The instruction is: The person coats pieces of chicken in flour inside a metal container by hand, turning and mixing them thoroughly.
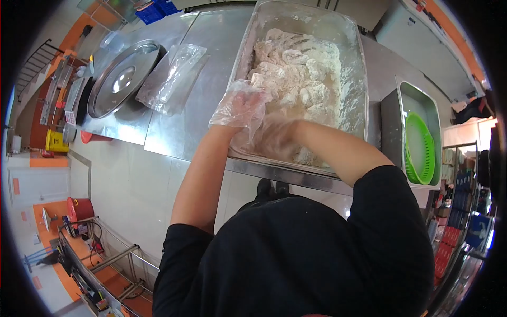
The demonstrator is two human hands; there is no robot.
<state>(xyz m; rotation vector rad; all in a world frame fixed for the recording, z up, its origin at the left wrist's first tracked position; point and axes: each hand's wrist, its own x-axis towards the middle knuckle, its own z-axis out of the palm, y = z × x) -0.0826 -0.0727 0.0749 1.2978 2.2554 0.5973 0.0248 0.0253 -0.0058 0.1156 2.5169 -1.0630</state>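
Note:
A deep metal tray [363, 100] holds lumpy, flour-covered pieces [296, 68] that I cannot name more exactly. My left hand [240, 105], in a loose clear plastic glove, is over the tray's near left rim. Its fingers show only partly through the wrinkled plastic, loosely bent, with nothing visible in them. Close beside it, low over the near end of the tray, my right hand [277, 134] is smeared by motion. It also seems to wear a clear glove, and its fingers cannot be made out. White flour coats the tray's floor and walls.
Left on the steel table [174, 132] lie a clear plastic bag [171, 79] and a round metal lid or tray [124, 79]. To the right, a metal pan [437, 137] contains a green basket [429, 150]. A metal-framed rack [127, 253] stands on the floor at lower left.

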